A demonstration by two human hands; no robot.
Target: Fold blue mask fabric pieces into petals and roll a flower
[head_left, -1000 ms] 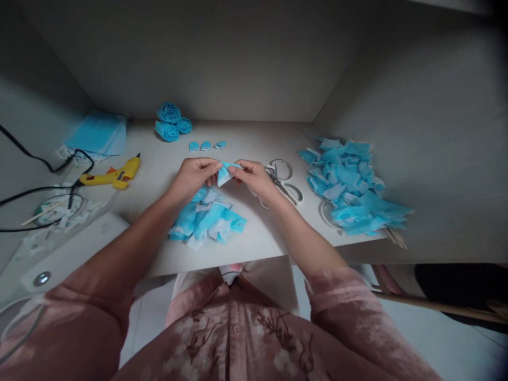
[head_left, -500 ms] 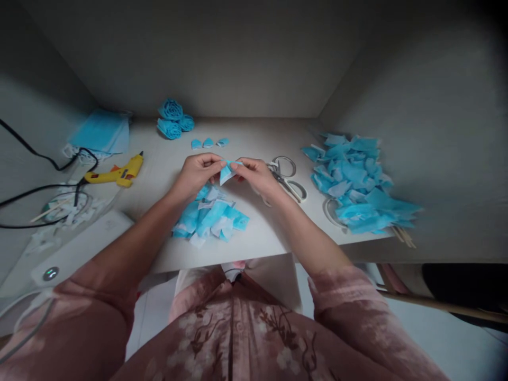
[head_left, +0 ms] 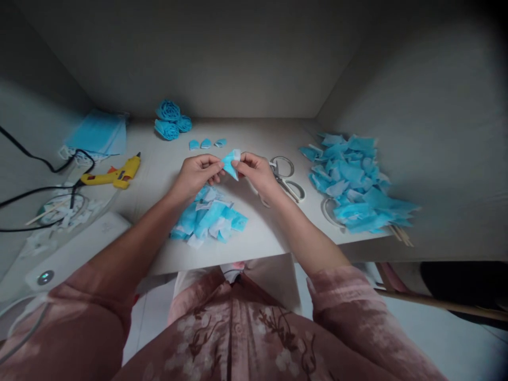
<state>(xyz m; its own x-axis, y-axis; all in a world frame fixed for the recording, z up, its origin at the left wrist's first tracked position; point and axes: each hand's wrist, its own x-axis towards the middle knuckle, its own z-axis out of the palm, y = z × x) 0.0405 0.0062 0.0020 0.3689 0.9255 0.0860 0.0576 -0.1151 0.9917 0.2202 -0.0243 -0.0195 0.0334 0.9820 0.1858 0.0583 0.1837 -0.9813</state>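
Observation:
Between my two hands is a small piece of blue and white fabric (head_left: 230, 163), folded to a pointed shape, like the mask material around it. My left hand (head_left: 200, 173) pinches its left corner between thumb and fingers. On the other side, my right hand (head_left: 256, 170) grips its right edge, thumb in front. Below the left hand lies a loose heap of cut blue and white pieces (head_left: 210, 219). Just beyond the hands sit three small folded petals (head_left: 206, 143) in a row. Scissors (head_left: 291, 185) with pale handles lie right of my right hand, partly covered by it.
Blue fabric roses (head_left: 169, 128) stand at the back left, near a stack of face masks (head_left: 97, 132). A yellow glue gun (head_left: 115, 174) with a black cord lies at left, by a white box (head_left: 79, 246). Right is a large blue pile (head_left: 353, 180) with sticks (head_left: 401, 235) under it.
The fabric piece has turned in my fingers: it hung down with a white edge below, and now its white edge is at the upper right and its point on the left.

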